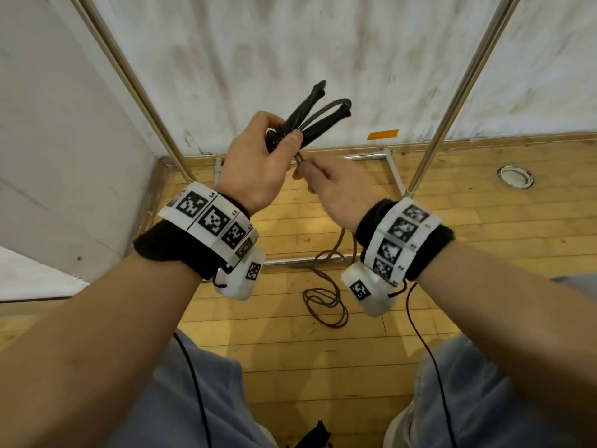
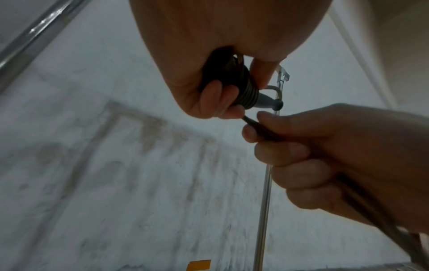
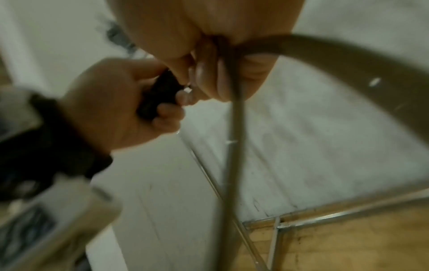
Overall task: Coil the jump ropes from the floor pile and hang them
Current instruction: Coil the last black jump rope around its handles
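The left hand (image 1: 255,163) has its grip clamped on the black handles (image 1: 310,119) of a jump rope, with several tight turns of cord (image 2: 248,93) wound round them. Just beside it, the right hand (image 1: 332,189) pinches the running cord (image 2: 260,128) between thumb and fingers. The step in hand looks like winding the cord round the handles. To do it well, the right hand should probably feed with steady tension, laying each turn snug against the last, while the left thumb pins the finished turns.

Below the handles, the loose tail (image 1: 326,305) drops to the wooden floor (image 1: 452,286) in a slack tangle, so much cord remains to be wound. The metal rack (image 1: 465,92) flanks the handles with a slanting pole on each side, and its base bars cross the floor beneath. The rising cord could snag there; between the poles there is room.
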The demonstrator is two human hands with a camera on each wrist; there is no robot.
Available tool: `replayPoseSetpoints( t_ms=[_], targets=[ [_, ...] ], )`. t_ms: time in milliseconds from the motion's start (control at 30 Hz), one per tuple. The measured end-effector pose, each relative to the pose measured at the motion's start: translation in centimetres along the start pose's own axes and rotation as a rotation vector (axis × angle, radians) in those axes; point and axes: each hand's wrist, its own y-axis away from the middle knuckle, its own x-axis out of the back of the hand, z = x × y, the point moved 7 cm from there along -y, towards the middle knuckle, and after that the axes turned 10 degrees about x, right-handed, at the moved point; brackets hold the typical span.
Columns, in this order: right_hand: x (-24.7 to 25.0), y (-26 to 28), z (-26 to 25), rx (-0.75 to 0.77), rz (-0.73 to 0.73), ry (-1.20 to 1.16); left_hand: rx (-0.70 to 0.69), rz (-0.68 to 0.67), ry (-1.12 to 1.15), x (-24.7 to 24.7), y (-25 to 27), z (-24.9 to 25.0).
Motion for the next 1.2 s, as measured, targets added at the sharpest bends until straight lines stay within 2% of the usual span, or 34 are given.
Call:
replayPoseSetpoints(
  t_ms=[67,167,233,300,333,400,433,500,600,700,833,900,1000,1100,1200],
  targets=[
    [-0.8,0.3,-0.6,0.036,-0.073,0.189,0.014,-0.026,-0.049,-0.2,-0.2,-0.3],
    [0.0,0.1,1.1,-0.094,-0.143,0.538,-0.003,-0.106,-0.146,-1.5,0.6,0.0],
    [1.1,-0.4,1.7,-0.153,-0.11,0.589,-0.014,-0.146,-0.164,-2.3,1.1,0.4],
    [1.0,-0.4,1.8,-0.182,-0.041,0.38,-0.037,-0.153,-0.141,-2.7,1.2,1.0],
    [0.3,0.0,2.0,-0.222,-0.039,0.129,-0.046,-0.142,-0.127,-2.5,1.1,1.3],
    [-2.1,1.2,1.6,-0.327,-0.132,-0.429,-0.045,-0.107,-0.107,-1.8,0.8,1.7],
    [-2.9,1.6,1.2,-0.339,-0.195,-0.569,-0.038,-0.083,-0.099,-1.3,0.5,1.7],
    [-2.6,1.6,1.0,-0.291,-0.26,-0.466,-0.032,-0.014,-0.099,0.1,0.0,1.3],
    [-0.7,0.7,1.5,-0.225,-0.118,-0.205,-0.007,0.066,-0.201,1.5,-0.8,0.4],
    [0.0,0.5,1.5,-0.154,-0.043,0.028,0.058,0.057,-0.322,1.8,-1.3,-1.1],
    [0.5,0.4,0.9,-0.082,-0.116,0.293,0.075,0.039,-0.5,1.8,-1.6,-2.6],
    [0.5,0.4,0.6,-0.066,-0.188,0.332,0.093,0.019,-0.592,1.6,-1.7,-3.3],
    [0.1,0.7,-0.3,-0.028,-0.251,0.319,0.151,-0.11,-0.734,0.5,-1.7,-4.4],
    [0.6,0.5,-1.2,0.004,-0.229,0.241,0.139,-0.247,-0.839,-1.5,-1.1,-4.8],
    [1.9,-0.2,-1.6,0.031,-0.147,0.25,0.075,-0.296,-0.883,-3.3,-0.4,-4.5]
  ],
)
